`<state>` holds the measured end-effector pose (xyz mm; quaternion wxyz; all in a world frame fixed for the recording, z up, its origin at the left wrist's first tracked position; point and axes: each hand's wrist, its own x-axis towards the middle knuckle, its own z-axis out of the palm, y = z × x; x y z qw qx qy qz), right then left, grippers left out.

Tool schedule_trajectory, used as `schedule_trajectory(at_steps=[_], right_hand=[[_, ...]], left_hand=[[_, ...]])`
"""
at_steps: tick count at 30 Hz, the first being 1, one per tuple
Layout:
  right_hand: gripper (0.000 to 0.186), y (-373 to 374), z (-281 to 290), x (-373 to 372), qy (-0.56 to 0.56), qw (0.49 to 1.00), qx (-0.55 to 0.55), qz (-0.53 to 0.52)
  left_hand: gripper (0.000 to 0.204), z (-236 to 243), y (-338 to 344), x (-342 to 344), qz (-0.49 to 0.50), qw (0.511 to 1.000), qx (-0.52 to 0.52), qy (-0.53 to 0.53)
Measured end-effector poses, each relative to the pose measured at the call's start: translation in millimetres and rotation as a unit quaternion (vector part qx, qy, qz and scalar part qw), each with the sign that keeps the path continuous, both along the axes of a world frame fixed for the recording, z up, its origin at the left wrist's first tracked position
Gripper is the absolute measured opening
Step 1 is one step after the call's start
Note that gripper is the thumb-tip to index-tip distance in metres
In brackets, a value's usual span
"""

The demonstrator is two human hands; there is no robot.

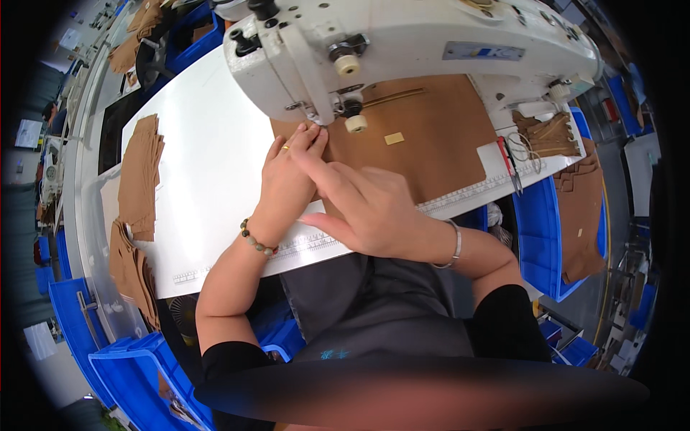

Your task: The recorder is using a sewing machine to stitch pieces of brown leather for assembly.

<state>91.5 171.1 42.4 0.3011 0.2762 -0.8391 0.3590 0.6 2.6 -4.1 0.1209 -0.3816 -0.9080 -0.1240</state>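
Note:
A wide brown panel, leather-like [445, 154], lies on the white table under the head of a white sewing machine [424, 39]. It bears a small yellowish label patch [394, 138] and a long narrow slot [395, 98]. My left hand [287, 179] rests on the panel's left part, fingers stretched toward the presser foot. Over it crosses my right hand [381, 208], its index finger extended across the left hand and its thumb held apart. The needle and the fingertips beside it are partly hidden by the machine head.
Stacked brown pieces [140, 179] lie along the table's left edge. Red-handled snips [510, 165] and brown strips [548, 135] sit at the right. A ruler strip [474, 190] follows the near edge. Blue bins [539, 237] flank the table, one holding brown panels.

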Motion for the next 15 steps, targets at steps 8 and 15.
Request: schedule_trajectory(at_steps=[8,15], right_hand=[[0.104,-56.4,23.3,-34.8,0.006,0.981,-0.175,-0.081],[0.108,-60.5,10.3,-18.9,0.012,0.979,-0.170,-0.112]], left_hand=[[0.051,-0.7,-1.9,2.5,-0.049,0.986,0.136,-0.089],[0.050,0.1,-8.6,5.2,-0.088,0.970,0.181,-0.139]])
